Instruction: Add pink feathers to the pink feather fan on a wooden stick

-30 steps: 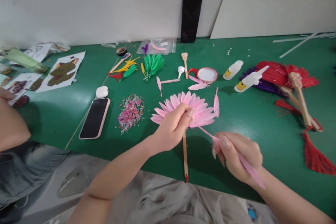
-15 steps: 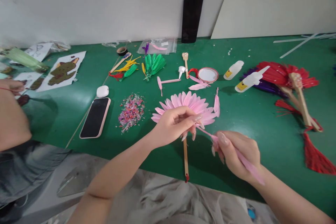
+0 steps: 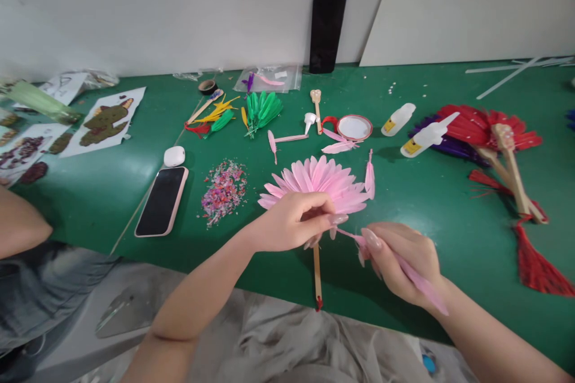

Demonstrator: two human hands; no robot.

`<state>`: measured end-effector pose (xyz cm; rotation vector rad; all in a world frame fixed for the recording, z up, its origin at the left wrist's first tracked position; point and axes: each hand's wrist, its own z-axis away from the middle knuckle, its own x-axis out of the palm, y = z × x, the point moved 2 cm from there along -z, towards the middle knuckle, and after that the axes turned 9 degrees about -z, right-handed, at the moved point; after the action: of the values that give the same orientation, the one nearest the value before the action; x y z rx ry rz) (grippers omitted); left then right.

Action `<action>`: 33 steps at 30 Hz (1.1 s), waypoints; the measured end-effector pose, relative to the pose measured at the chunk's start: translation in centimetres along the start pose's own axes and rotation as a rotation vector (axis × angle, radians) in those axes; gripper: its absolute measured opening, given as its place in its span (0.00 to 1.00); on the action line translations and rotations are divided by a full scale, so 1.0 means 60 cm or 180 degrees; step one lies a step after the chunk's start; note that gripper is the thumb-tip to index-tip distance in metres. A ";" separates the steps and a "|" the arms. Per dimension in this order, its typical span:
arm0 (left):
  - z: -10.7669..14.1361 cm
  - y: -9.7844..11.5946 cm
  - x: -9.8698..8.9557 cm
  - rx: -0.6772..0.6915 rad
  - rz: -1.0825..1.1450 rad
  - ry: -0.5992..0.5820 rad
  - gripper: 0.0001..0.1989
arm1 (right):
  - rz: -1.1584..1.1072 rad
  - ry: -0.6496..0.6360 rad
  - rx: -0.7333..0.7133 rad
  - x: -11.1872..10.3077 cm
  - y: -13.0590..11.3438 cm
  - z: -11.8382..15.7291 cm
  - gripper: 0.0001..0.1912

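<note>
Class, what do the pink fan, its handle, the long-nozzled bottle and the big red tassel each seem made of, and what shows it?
Pink fan: probably feathers, soft and matte, from slim overlapping blades.
Handle: likely wood, plain finish, from its pale tan colour.
Bottle: apparently plastic, smooth, from its whitish, translucent look.
Tassel: perhaps thread, fairly dull, from fine strands; fibre unclear.

Wall (image 3: 179, 12): plain, greyish white, spanning the back.
Panel (image 3: 471, 6): off-white, slant-edged, at the right behind the table.
Table (image 3: 476, 263): long, green, slightly glossy, crossed by a thin seam (image 3: 133, 215) on the left.
Light: soft, with a pale sheen at left.
</note>
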<state>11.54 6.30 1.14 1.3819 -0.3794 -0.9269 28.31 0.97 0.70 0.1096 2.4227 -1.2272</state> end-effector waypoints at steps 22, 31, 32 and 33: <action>0.002 0.001 -0.013 -0.0663 0.0267 -0.0792 0.16 | -0.0607 -0.0312 0.0279 0.007 0.007 0.011 0.19; -0.001 0.008 -0.010 0.0211 -0.0234 0.0743 0.09 | -0.2688 -0.0441 0.1911 0.006 0.033 0.025 0.36; -0.001 0.008 -0.010 0.0341 -0.0382 0.0822 0.08 | -0.2708 -0.0443 0.1932 0.005 0.032 0.025 0.37; -0.001 0.009 -0.010 0.0477 -0.0562 0.0899 0.07 | -0.2698 -0.0421 0.1963 0.004 0.030 0.024 0.37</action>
<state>11.39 6.74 1.79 1.6797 -0.1149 -0.8432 29.03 0.92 -1.51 -0.8677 1.9086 -2.2131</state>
